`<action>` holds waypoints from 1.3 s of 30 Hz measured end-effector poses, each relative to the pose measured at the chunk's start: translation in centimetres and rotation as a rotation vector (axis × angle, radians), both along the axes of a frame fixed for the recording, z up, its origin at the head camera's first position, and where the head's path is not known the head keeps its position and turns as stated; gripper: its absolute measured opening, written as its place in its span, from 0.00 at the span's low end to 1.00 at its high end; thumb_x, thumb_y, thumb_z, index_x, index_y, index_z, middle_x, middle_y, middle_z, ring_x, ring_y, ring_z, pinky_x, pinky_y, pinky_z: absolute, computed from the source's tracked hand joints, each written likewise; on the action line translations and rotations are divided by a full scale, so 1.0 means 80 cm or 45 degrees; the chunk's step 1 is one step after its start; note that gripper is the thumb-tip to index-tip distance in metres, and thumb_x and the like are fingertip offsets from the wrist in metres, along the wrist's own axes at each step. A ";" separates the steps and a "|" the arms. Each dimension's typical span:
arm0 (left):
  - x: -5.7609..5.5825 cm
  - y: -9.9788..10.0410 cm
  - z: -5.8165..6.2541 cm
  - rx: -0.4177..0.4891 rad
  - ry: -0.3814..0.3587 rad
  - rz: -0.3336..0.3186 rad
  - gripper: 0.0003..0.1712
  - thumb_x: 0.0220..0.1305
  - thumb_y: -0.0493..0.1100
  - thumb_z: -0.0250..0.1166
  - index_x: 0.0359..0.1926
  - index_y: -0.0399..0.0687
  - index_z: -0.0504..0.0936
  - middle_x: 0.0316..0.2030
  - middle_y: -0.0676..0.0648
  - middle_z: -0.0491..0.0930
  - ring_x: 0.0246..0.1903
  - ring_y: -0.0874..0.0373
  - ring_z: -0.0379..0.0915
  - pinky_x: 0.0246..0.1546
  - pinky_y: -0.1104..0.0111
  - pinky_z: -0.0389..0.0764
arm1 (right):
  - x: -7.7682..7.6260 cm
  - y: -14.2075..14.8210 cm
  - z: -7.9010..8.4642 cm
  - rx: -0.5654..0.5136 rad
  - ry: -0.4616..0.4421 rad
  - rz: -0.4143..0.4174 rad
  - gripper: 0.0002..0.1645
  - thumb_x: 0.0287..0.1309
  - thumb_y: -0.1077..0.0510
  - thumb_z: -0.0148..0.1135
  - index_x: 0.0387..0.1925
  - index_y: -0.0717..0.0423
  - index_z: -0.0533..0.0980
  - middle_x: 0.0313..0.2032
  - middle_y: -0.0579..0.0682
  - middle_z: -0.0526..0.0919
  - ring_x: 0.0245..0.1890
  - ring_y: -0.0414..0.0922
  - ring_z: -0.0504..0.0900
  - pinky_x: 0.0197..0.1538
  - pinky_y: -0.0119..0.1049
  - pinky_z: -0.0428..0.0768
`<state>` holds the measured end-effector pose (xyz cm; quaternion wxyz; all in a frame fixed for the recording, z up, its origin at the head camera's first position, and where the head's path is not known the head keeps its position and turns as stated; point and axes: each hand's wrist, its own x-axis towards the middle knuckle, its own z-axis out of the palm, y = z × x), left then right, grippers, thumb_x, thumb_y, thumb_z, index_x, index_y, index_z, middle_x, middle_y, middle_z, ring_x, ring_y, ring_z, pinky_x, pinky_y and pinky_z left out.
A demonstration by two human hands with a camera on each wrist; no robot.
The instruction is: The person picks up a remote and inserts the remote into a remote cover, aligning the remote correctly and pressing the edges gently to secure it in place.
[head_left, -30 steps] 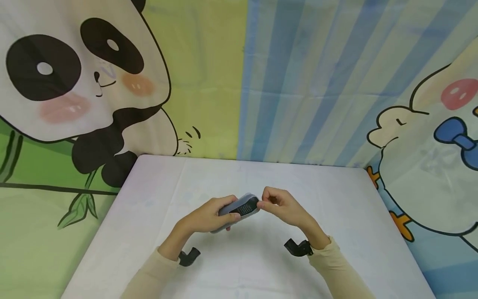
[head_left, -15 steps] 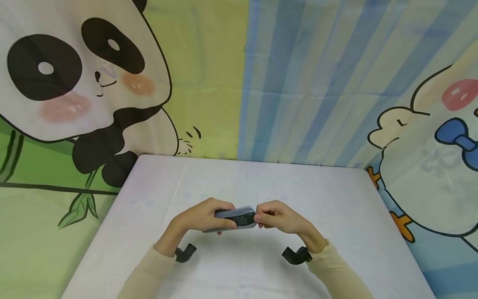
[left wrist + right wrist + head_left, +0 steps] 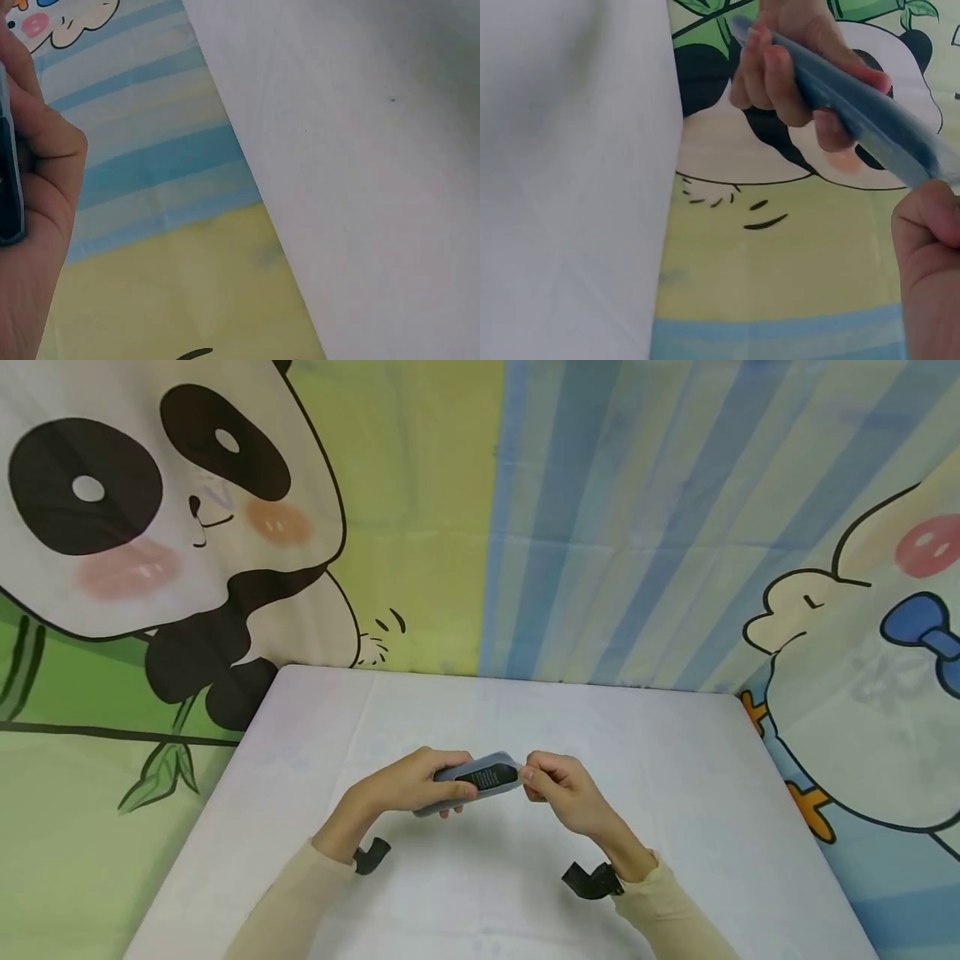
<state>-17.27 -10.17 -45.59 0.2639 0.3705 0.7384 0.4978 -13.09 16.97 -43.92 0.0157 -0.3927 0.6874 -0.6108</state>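
Observation:
A long, slim blue-grey object (image 3: 487,777) is held above the table, its black panel with fine pale print facing up; its exact kind cannot be told. My left hand (image 3: 408,785) grips its left part, thumb on top and fingers wrapped underneath. At its right end, my right hand (image 3: 566,789) pinches the tip with curled fingers. In the right wrist view, that end looks like clear plastic film (image 3: 943,161) leading into the right fist. The left wrist view catches only a dark edge of the object (image 3: 9,187) beside the left hand (image 3: 52,165).
A white-covered table (image 3: 480,710) lies beneath both hands. Behind it hangs a printed cloth with a panda (image 3: 292,618) and blue stripes (image 3: 555,568). Black camera mounts (image 3: 592,881) stick out from both wrists.
Both hands and the object dipped and levelled half a second ago, then rose again with its right end tilted up. The right hand now pinches with tighter fingers, slightly farther right.

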 end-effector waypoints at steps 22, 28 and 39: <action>0.018 0.038 0.008 0.053 0.415 0.391 0.18 0.70 0.61 0.61 0.48 0.56 0.77 0.26 0.56 0.79 0.21 0.63 0.72 0.20 0.68 0.75 | -0.017 0.005 0.039 0.659 1.073 -0.519 0.20 0.78 0.50 0.47 0.27 0.52 0.67 0.21 0.42 0.64 0.18 0.33 0.56 0.20 0.24 0.57; 0.024 0.042 0.004 -0.020 0.465 0.391 0.27 0.67 0.65 0.62 0.58 0.56 0.74 0.33 0.59 0.79 0.25 0.63 0.72 0.25 0.68 0.76 | -0.030 0.021 0.042 0.780 1.023 -0.529 0.27 0.71 0.35 0.52 0.26 0.50 0.68 0.22 0.40 0.65 0.18 0.34 0.58 0.20 0.26 0.59; 0.018 0.023 -0.007 -0.062 0.333 0.156 0.20 0.76 0.55 0.55 0.64 0.61 0.68 0.37 0.57 0.79 0.30 0.62 0.78 0.33 0.67 0.79 | -0.028 0.025 0.031 0.919 0.930 -0.289 0.18 0.79 0.51 0.42 0.31 0.51 0.68 0.26 0.39 0.67 0.21 0.34 0.62 0.26 0.26 0.66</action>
